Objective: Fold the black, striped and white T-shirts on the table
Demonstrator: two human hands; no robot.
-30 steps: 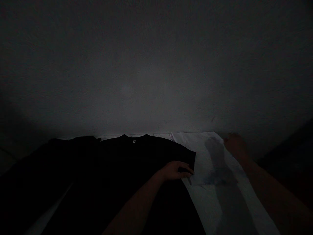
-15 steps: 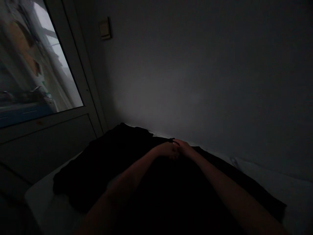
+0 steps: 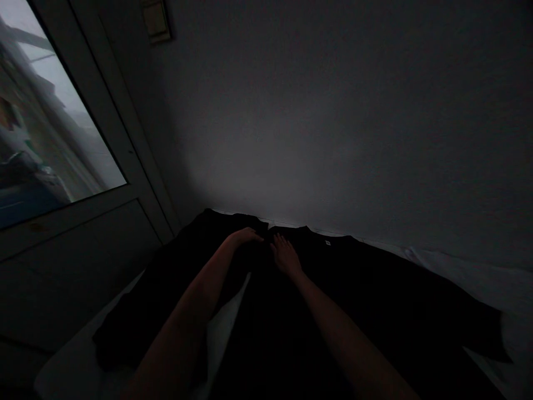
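Note:
A black long- or short-sleeved shirt lies spread out on the bed, with a small pale label at its neckline. My right hand rests flat on this shirt near its left shoulder, fingers stretched out and apart. To the left lies another black garment. My left hand is over the edge of that garment nearest the shirt, its fingers extended toward my right hand. Darkness hides the fabric's folds and the undersides of both hands.
A white sheet shows between the two garments and around them. Behind the bed rises a grey wall with a light switch. A framed door with a glass pane stands at the left.
My hands were together at the shirt's upper edge and are now apart, both farther left. The shirt lies flatter, its neckline label and right sleeve now showing. The view has turned slightly right.

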